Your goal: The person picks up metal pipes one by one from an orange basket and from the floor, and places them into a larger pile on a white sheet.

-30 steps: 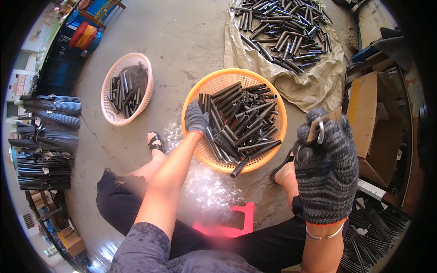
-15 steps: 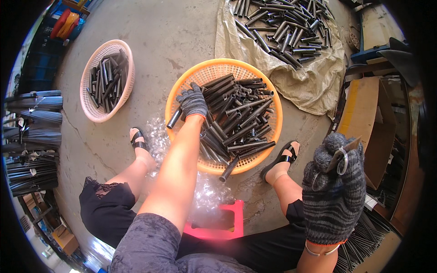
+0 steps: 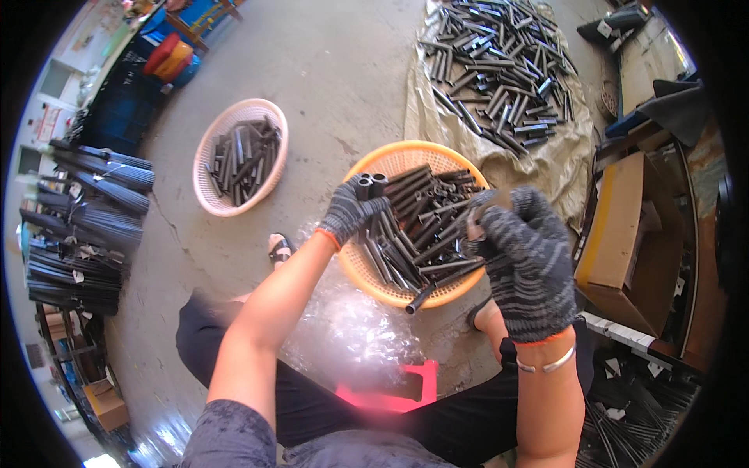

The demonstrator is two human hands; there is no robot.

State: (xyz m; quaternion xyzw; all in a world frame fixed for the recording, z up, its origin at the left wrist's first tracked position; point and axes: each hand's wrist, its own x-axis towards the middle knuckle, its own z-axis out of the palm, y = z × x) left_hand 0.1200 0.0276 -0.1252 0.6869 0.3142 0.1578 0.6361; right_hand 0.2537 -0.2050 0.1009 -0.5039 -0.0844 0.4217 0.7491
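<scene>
My left hand (image 3: pixel 347 210), in a grey-and-black striped knit glove, is closed round short black tubes (image 3: pixel 372 184). Two open tube ends show above the fingers, at the left rim of the orange plastic basket (image 3: pixel 361 269). That basket is heaped with more black tubes (image 3: pixel 425 222). My right hand (image 3: pixel 532 269), gloved alike and wearing a bracelet at the wrist, is raised at the basket's right side. Its fingers are closed round a small flat brownish piece (image 3: pixel 490 203), blurred and partly hidden by the glove. The two hands are apart.
A pink basket (image 3: pixel 204 183) of tubes stands at left. Loose tubes (image 3: pixel 507 70) lie on a beige sheet (image 3: pixel 425 117) at the far right. An open cardboard box (image 3: pixel 616 222) is at right, bundled rods (image 3: pixel 94 203) at left. Clear plastic (image 3: pixel 343 327) and a pink stool (image 3: pixel 425 382) are near me.
My left hand has come up from the basket's tubes and now shows two tube ends upright. The right hand has moved inward toward the basket. The whole view has shifted.
</scene>
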